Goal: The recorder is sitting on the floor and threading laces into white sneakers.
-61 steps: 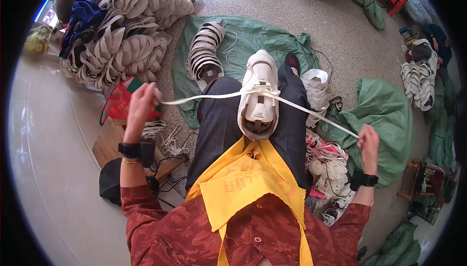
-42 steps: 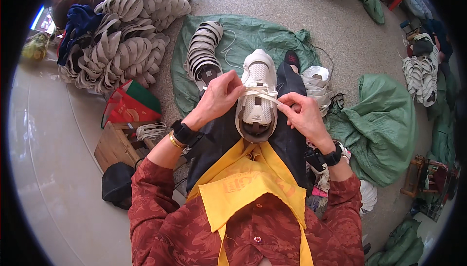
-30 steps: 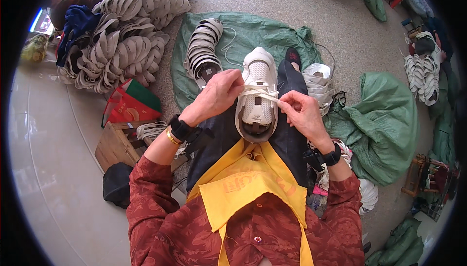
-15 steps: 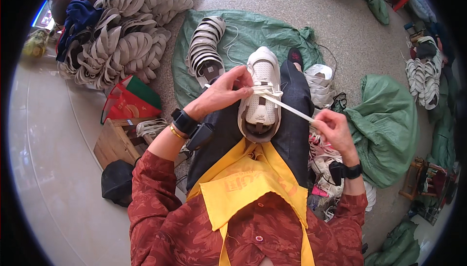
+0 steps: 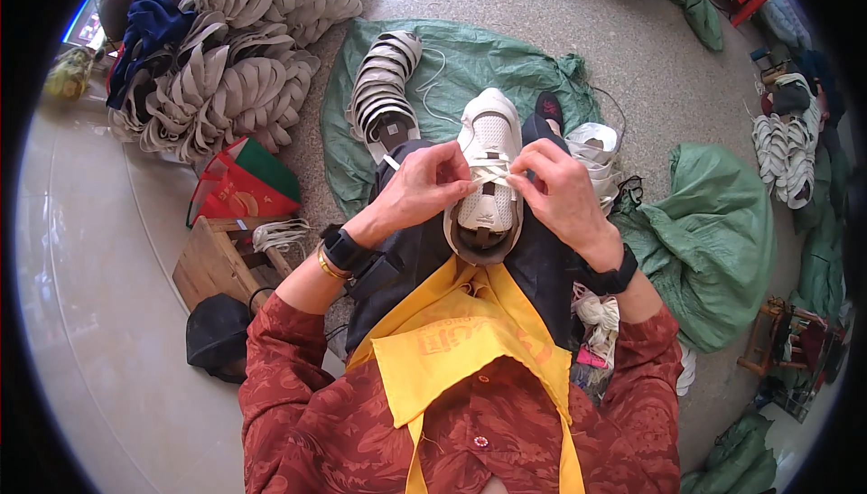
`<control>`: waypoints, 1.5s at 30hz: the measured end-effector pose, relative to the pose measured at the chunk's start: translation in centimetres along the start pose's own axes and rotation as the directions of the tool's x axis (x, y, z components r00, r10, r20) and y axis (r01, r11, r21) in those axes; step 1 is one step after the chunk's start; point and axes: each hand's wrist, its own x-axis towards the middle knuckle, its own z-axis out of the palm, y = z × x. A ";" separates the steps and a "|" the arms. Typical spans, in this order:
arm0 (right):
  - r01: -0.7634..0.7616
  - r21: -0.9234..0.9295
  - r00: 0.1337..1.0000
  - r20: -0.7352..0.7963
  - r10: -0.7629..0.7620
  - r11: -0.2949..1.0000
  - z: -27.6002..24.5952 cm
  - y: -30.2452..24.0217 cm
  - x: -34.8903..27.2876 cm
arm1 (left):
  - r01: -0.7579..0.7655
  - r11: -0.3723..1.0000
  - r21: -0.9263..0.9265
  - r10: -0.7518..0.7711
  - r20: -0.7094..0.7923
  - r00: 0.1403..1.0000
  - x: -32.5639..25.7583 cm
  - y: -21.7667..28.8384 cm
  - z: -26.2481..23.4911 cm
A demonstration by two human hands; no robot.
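Observation:
A white mesh sneaker (image 5: 488, 211) rests across my lap, its toe pointing away from me. White shoelace (image 5: 490, 172) crosses the middle of its tongue. My left hand (image 5: 426, 184) is closed in a pinch on the lace at the shoe's left edge. On the opposite side, my right hand (image 5: 564, 191) pinches the lace close against the eyelets. The fingertips of both hands are near each other over the lacing, and the lace ends are partly hidden by the fingers.
Beyond my knees, a nested row of shoe uppers (image 5: 384, 79) lies on a green sheet (image 5: 479, 47). A large heap of uppers (image 5: 239, 69) is at the far left, near a red bag (image 5: 239, 189) and a wooden stool (image 5: 217, 264). A green sack (image 5: 709, 241) sits on the right.
My right hand has come in from the lower right, where it held the lace stretched out, to the shoe's right edge. My left hand has barely moved.

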 end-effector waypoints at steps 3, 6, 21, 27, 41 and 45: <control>0.097 -0.032 0.992 -0.074 -0.099 0.995 0.4 0.6 0.5 | 0.008 1.000 -0.011 -0.008 -0.012 1.000 -0.1 -0.2 0.2; -0.200 0.224 0.980 0.061 0.191 0.954 0.2 0.3 0.9 | 0.014 0.999 -0.044 -0.015 -0.013 1.000 -0.1 -0.3 0.1; -0.313 0.449 0.949 0.102 0.300 0.837 0.8 1.2 -1.0 | 0.015 0.900 -0.437 0.007 0.048 0.999 -2.3 0.9 -1.7; -0.256 0.239 0.964 -0.002 0.264 0.937 0.6 0.3 -1.5 | 0.013 0.898 -0.440 -0.007 0.015 1.000 -4.2 0.2 -3.0; -0.106 0.076 0.992 -0.054 0.111 0.991 0.3 -1.3 -3.4 | -0.119 0.991 -0.059 0.112 -0.105 0.988 -3.4 -0.4 -2.2; -0.061 0.019 0.997 -0.048 0.062 0.998 -0.2 -1.5 -4.1 | -0.103 0.954 -0.282 0.077 -0.101 0.992 -4.1 2.1 -2.6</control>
